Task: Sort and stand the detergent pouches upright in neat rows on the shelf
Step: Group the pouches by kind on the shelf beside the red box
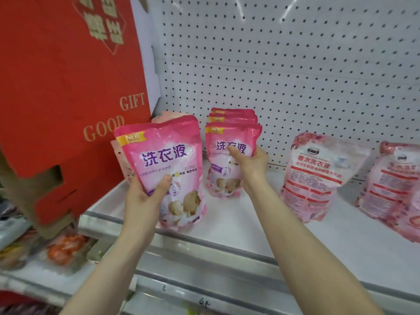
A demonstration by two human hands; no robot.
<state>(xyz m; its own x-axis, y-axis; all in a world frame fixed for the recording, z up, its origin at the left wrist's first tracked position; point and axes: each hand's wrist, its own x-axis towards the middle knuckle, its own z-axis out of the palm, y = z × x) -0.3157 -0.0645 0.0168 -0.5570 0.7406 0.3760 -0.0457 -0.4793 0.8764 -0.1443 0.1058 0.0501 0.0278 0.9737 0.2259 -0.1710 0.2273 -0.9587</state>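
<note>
Gripping near pouch (163, 155) in left hand (145, 196), front pouch (223, 180) in right hand (252, 169), perhaps two pouches (234, 114) behind

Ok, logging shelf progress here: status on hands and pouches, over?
Left hand grips a pink pouch at the shelf edge. Right hand holds the front pouch of the standing row. Red gift box close on left.
</note>
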